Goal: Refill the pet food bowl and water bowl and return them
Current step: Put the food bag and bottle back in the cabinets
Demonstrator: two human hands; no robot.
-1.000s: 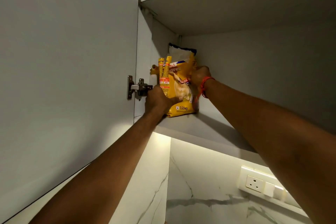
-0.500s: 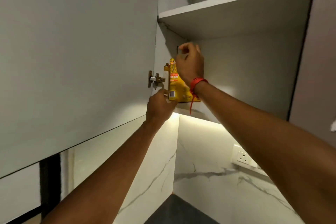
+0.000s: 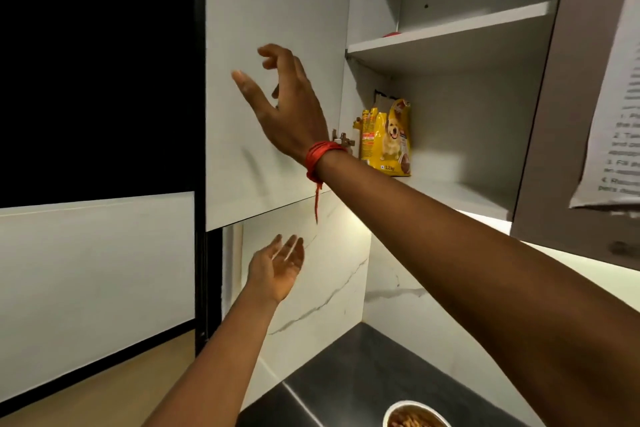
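Note:
A yellow pet food bag (image 3: 388, 137) with a dog picture stands upright at the left end of the lower shelf inside the open wall cabinet. My right hand (image 3: 284, 104), with a red thread on the wrist, is spread open in front of the open cabinet door (image 3: 273, 10), left of the bag and apart from it. My left hand (image 3: 277, 267) is lower, palm up, fingers apart, holding nothing, below the door's bottom edge. A metal bowl (image 3: 415, 415) filled with brown kibble sits on the dark counter at the bottom edge.
The cabinet's upper shelf (image 3: 450, 38) carries a small red object. A printed paper sheet (image 3: 613, 107) hangs on the right-hand door. Marble wall panels and the dark counter (image 3: 346, 378) lie below. A dark opening is at the upper left.
Both hands have let go of the food bag, which now stands on the lower shelf. My right hand moved left to the door, my left hand dropped. The view tilted down, showing the bowl.

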